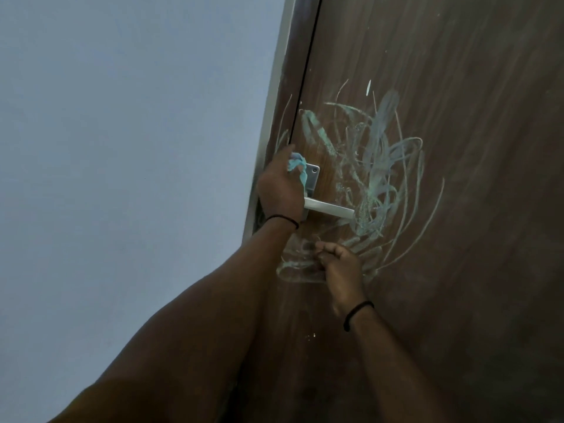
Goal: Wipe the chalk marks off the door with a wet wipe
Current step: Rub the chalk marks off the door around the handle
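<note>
A brown wooden door [476, 227] carries a tangle of pale green and white chalk marks [381, 166] to the right of and below its handle. My left hand [279, 187] grips a crumpled blue wet wipe [297, 164] and holds it against the door at the upper left corner of the handle plate [313, 178], by the door's edge. Lower down, my right hand [341, 270] has its fingers curled and pinches what looks like a clear plastic wrapper [297, 264] held in front of the door. Chalk smears show through the wrapper.
A silver lever handle [331, 208] sticks out to the right between my two hands. A grey door frame [276, 96] runs along the door's left edge, with a plain pale blue wall [122, 148] beyond it. A few white specks [310, 336] dot the door lower down.
</note>
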Tool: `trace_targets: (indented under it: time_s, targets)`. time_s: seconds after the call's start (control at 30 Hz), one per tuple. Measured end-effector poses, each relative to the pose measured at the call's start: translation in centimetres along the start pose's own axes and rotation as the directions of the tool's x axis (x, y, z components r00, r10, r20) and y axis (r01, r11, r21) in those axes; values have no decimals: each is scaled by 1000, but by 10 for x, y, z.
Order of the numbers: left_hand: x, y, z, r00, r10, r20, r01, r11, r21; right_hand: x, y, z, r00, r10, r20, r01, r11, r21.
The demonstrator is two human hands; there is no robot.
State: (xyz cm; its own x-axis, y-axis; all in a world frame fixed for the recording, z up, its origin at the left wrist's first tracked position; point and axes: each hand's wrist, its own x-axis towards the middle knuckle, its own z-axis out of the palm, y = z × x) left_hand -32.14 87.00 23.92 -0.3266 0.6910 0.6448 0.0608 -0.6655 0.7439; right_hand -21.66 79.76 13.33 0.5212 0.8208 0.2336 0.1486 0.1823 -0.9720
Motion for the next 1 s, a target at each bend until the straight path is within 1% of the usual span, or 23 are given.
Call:
trace_targets:
  time_s: [0.1, 0.13, 0.17, 0.23, 0.37, 0.43, 0.47, 0.5, 0.53, 0.57, 0.6, 0.63, 0.67, 0.7, 0.77, 0.8, 0.87, 0.93, 1.0]
  targets:
    - [-3, -18, 8, 995, 79, -66, -78, 997, 15, 2, 12, -3, 1000, 10, -2, -10, 1000, -30]
    - [-6, -24, 10, 993, 72, -95, -72, 997, 6, 1, 16, -3, 1000, 16, 8, -15, 999, -37]
    - [-10, -27, 11, 993, 35, -114, -37, 999, -11, 1, 20, -3, 1000, 20, 19, -19, 999, -43]
    - [-14, -36, 9, 994, -36, -102, 34, 999, -22, 1, 28, -2, 999, 35, 29, -33, 998, -62]
    - [-36, -56, -4, 990, -133, -49, 135, 990, 38, -7, 42, 0, 995, 82, 50, -78, 995, -65]
    - [-50, -60, -6, 971, -230, -58, 230, 973, -8, -11, 45, 2, 994, 96, 46, -94, 994, -53]
    - [-52, -60, -4, 943, -326, -70, 323, 945, -61, -12, 45, 3, 994, 104, 43, -102, 994, -43]
    - [-52, -59, -2, 883, -464, -68, 452, 880, -144, -14, 45, 4, 993, 113, 39, -111, 993, -36]
    - [-49, -58, 0, 792, -610, -33, 587, 775, -234, -14, 43, 5, 992, 119, 32, -118, 992, -33]
    - [-47, -57, 2, 698, -716, 16, 685, 661, -305, -14, 41, 5, 992, 125, 22, -125, 992, -24]
    - [-46, -55, 3, 622, -779, 76, 743, 558, -369, -13, 39, 6, 991, 130, 11, -130, 992, -4]
    - [-47, -52, 4, 567, -811, 144, 775, 466, -426, -12, 36, 6, 991, 134, 0, -134, 991, 25]
    - [-51, -48, 6, 529, -823, 207, 795, 395, -461, -11, 32, 6, 991, 136, -13, -135, 989, 55]
    - [-56, -43, 8, 502, -823, 264, 812, 344, -472, -9, 29, 7, 991, 133, -28, -130, 988, 80]
    - [-65, -36, 15, 465, -819, 334, 835, 282, -473, -5, 23, 6, 991, 112, -78, -102, 988, 118]
    - [-67, -34, 16, 457, -818, 349, 844, 276, -460, -3, 19, 6, 989, 100, -109, -85, 988, 133]
    - [-72, -35, 13, 465, -805, 370, 868, 330, -372, 4, 9, 4, 991, 59, -118, -42, 989, 141]
    - [-74, -40, 4, 490, -769, 411, 871, 412, -267, 10, 0, 4, 999, -7, -35, 12, 991, 130]
    - [-74, -47, -5, 512, -733, 447, 855, 486, -182, 14, -9, 7, 994, -83, 67, 78, 995, 70]
